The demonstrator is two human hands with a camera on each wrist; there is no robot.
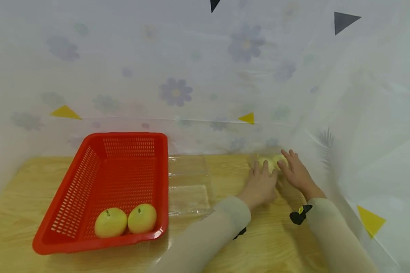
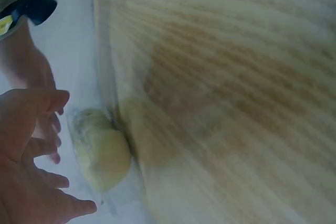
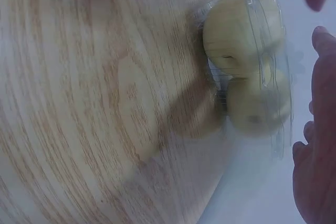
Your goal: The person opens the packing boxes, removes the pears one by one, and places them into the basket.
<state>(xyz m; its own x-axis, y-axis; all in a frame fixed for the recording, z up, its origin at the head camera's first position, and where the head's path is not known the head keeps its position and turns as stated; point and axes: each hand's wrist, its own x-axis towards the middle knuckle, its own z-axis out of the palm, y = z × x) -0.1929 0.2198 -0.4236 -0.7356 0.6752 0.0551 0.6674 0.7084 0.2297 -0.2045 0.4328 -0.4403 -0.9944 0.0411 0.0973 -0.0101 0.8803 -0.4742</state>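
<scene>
At the back right of the table, a clear plastic clamshell box (image 3: 279, 72) holds two round yellow pears, the upper pear (image 3: 231, 35) and the lower pear (image 3: 257, 111) in the right wrist view. My left hand (image 1: 261, 186) reaches over the near left of this box, fingers spread and loosely bent. On the other side, my right hand (image 1: 298, 175) is raised by the box's right end, fingers extended. Between the hands, the box is partly hidden in the head view. The left wrist view shows a pear (image 2: 106, 156) through the plastic, beyond the left fingertips.
A red plastic basket (image 1: 164, 170) stands on the left of the wooden table (image 1: 17, 197), with two yellow pears (image 1: 111, 223) at its near end. Beside it lies another clear plastic box (image 1: 188, 195), opened flat. A white flowered sheet (image 1: 205, 83) hangs behind and to the right.
</scene>
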